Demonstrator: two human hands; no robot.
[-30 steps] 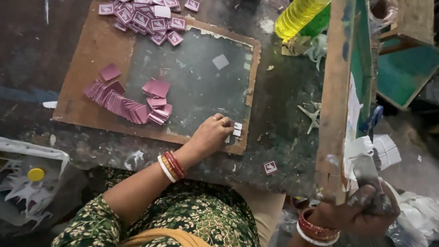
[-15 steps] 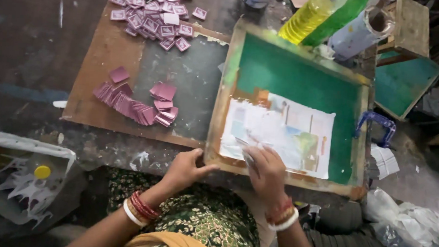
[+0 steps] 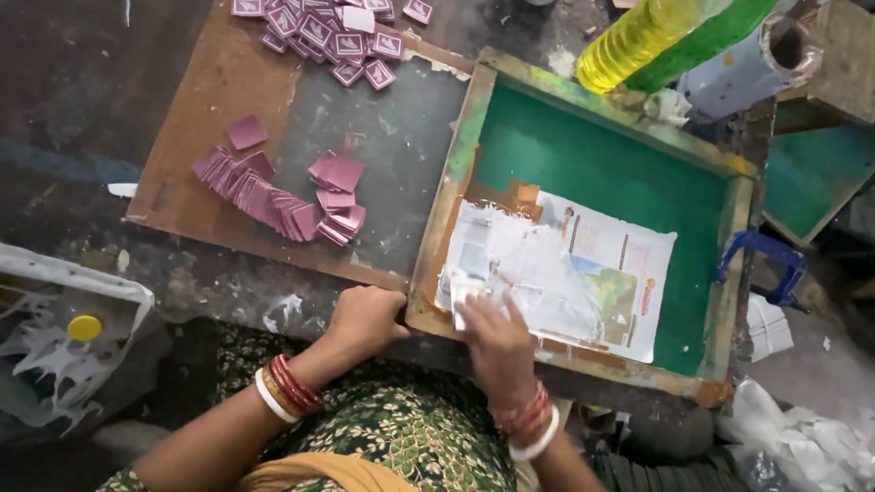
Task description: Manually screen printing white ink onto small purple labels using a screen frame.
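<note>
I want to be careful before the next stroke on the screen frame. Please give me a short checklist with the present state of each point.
1. Screen frame lies flat on the board: ok.
2. Left hand steadies the frame's near corner: ok.
3. Right hand rests on the white paper mask inside the frame: ok.
4. Piece correctly placed under the mesh: cannot tell, hidden.
5. Blank purple pieces stacked within reach beside the frame: ok.
6. Printed pieces lie apart from the frame: ok.

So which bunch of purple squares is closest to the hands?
The fanned-out row of plain purple squares on the board, just above the left hand. The other bunch, with white printed borders, lies at the board's far top edge.
</note>
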